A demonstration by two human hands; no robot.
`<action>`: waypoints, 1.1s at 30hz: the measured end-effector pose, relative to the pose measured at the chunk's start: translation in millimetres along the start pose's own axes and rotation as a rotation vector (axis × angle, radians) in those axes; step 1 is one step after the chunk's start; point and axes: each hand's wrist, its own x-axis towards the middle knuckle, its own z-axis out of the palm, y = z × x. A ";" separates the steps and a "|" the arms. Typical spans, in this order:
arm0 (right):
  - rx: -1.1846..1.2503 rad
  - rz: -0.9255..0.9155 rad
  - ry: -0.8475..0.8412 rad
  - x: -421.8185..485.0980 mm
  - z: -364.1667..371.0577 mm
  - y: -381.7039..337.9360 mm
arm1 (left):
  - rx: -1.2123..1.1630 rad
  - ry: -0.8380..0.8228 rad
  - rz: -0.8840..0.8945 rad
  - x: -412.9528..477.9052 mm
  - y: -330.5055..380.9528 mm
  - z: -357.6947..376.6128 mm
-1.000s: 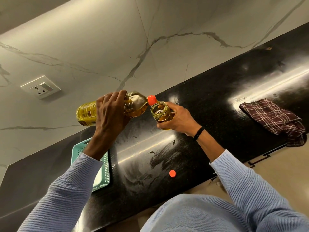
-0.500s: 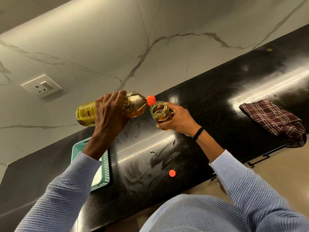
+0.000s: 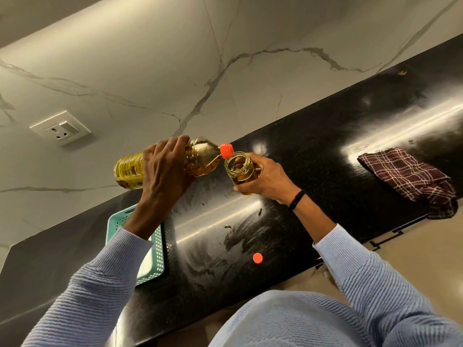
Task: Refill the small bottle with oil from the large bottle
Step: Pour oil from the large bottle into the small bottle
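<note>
Holding the large bottle [image 3: 200, 156]: the left hand [image 3: 162, 171], centre-left of the frame, fingers curled over the bottle's middle; the thumb is hidden.
Large bottle's lie: almost level in the air above the counter [image 3: 325, 146]. The base juts left of the grip, and the shoulder and neck jut right. Yellow oil shows inside.
Orange spout [image 3: 226, 150]: on the large bottle's neck, at the rim of the small bottle [image 3: 238, 169]; touching or just beside, I cannot tell.
Small bottle's lie: centre of the frame, clear, open mouth tipped toward the upper left, oil in its lower part.
Right hand [image 3: 268, 179]: wrapped round the small bottle's lower body from the right; the mouth stands clear of the grip on the left.
Wristband [image 3: 297, 200]: black, on the right wrist.
Loose orange cap [image 3: 257, 258]: flat on the counter, lower centre, well below both hands.
Teal basket [image 3: 157, 249]: on the counter at lower left, partly behind the left sleeve.
Checked cloth [image 3: 406, 176]: crumpled on the counter at the right of the frame.
Wall socket [image 3: 60, 127]: upper left, on the marble wall.
</note>
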 end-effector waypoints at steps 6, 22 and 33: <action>0.004 -0.001 -0.002 0.3 1.9 0.2 | 0.016 -0.003 0.007 0.4 -0.2 0.4; 0.002 0.010 -0.021 -1.7 5.5 -0.8 | 0.024 -0.014 0.019 0.0 1.9 -1.2; 0.003 -0.002 -0.014 -4.8 4.1 -3.0 | 0.020 -0.013 0.019 -0.2 3.9 -2.2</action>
